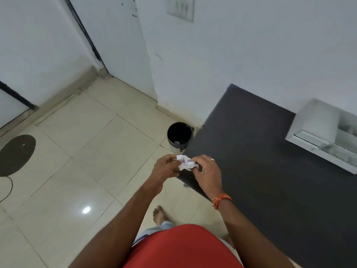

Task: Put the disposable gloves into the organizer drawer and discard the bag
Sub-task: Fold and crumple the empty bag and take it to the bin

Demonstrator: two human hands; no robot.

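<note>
A crumpled white bag (185,163) with blue print is pinched between both hands above the corner of the dark table (260,155). My left hand (166,167) grips its left side and my right hand (207,172) grips its right side. A small bin with a black liner (179,135) stands on the floor just beyond my hands, against the table's left edge. The white organizer (316,124) sits at the table's far right, with a drawer (345,151) pulled open; I cannot make out what is in it.
Cream floor tiles (87,151) stretch to the left. A dark round mat (16,153) with a cable lies at the far left. White walls and a door frame (85,35) stand behind. My bare foot (159,214) is on the floor below my hands.
</note>
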